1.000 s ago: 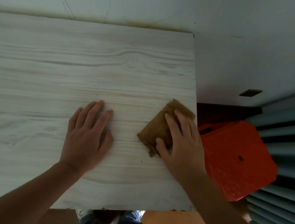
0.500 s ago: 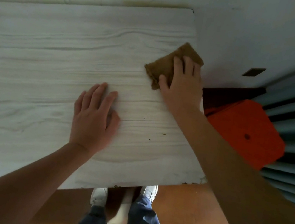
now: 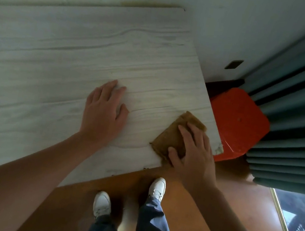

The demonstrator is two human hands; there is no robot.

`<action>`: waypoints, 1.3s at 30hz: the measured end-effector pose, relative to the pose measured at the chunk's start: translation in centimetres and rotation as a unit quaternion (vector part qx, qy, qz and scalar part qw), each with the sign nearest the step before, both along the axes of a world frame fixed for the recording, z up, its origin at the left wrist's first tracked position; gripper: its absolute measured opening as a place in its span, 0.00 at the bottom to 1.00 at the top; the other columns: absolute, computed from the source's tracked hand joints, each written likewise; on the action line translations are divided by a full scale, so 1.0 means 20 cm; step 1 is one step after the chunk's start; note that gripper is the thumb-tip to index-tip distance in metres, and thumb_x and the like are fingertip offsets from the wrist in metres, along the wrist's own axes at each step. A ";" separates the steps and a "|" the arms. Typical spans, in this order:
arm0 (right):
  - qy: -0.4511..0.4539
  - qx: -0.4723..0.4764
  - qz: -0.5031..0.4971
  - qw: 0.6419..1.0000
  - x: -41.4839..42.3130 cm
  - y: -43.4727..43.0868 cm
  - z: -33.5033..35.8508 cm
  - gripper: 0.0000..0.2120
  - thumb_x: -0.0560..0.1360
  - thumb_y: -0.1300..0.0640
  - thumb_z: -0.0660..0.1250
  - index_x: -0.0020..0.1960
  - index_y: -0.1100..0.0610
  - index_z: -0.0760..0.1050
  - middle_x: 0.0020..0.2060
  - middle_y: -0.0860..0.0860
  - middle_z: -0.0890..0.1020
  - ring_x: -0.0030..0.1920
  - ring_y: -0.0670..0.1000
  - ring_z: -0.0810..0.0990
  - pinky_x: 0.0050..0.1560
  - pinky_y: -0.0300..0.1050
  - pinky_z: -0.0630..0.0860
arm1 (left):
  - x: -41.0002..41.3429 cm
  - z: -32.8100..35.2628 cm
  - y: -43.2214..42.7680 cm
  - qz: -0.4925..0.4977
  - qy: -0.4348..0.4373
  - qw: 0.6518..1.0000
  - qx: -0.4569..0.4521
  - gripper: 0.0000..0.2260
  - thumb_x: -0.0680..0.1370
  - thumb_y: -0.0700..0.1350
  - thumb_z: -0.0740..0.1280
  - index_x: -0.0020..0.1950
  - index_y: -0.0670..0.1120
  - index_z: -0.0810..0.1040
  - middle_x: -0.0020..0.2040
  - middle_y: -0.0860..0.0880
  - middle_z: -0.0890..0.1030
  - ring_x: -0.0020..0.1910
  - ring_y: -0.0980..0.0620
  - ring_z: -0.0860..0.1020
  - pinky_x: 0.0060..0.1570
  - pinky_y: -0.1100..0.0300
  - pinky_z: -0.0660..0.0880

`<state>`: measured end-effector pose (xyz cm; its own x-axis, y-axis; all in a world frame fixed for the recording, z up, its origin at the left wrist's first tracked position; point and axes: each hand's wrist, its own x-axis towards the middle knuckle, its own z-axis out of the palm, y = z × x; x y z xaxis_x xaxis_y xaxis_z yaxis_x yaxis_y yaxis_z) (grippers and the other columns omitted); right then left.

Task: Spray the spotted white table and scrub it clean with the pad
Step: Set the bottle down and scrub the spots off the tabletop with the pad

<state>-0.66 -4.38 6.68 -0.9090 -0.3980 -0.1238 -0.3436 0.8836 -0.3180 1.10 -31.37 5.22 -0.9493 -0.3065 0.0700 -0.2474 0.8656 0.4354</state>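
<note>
The white wood-grain table (image 3: 56,57) fills the left and middle of the head view, pushed against a pale wall. A brown scrub pad (image 3: 174,137) lies flat near the table's front right corner. My right hand (image 3: 193,155) presses down on the pad with straight, spread fingers, its heel past the table's front edge. My left hand (image 3: 105,113) rests flat on the tabletop to the left of the pad, palm down, fingers together. No spray bottle is in view.
An orange plastic stool (image 3: 237,124) stands just right of the table's corner. Grey-green curtains (image 3: 299,121) hang at the right. Below the table edge are the wooden floor (image 3: 212,207) and my feet in white shoes (image 3: 157,187).
My right hand has drawn the pad from the far right edge of the table back toward the front right corner. My left hand has stayed flat in about the same spot.
</note>
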 end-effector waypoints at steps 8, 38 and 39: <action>-0.013 -0.058 -0.093 0.994 -0.13 -0.30 0.00 0.30 0.78 0.48 0.64 0.78 0.52 0.61 0.77 0.49 0.60 0.77 0.53 0.56 0.75 0.56 0.63 | 0.44 0.00 -0.55 0.047 -0.018 0.997 -0.066 0.26 0.78 0.53 0.56 0.73 0.43 0.74 0.77 0.39 0.69 0.76 0.37 0.66 0.74 0.40 0.62; 0.007 -0.072 0.019 0.997 -0.11 -0.39 0.10 0.27 0.78 0.43 0.65 0.74 0.51 0.67 0.68 0.48 0.71 0.67 0.48 0.66 0.65 0.47 0.69 | 0.50 -0.07 -0.59 0.043 -0.007 0.997 -0.071 0.25 0.79 0.49 0.59 0.75 0.44 0.72 0.78 0.40 0.68 0.79 0.40 0.63 0.77 0.42 0.58; 0.013 -0.080 0.003 0.997 -0.16 -0.39 0.10 0.25 0.78 0.45 0.66 0.73 0.51 0.68 0.67 0.48 0.71 0.66 0.48 0.67 0.63 0.45 0.68 | 0.50 -0.07 -0.59 0.044 -0.007 0.996 -0.072 0.25 0.79 0.49 0.59 0.75 0.44 0.72 0.78 0.40 0.68 0.79 0.40 0.63 0.77 0.42 0.59</action>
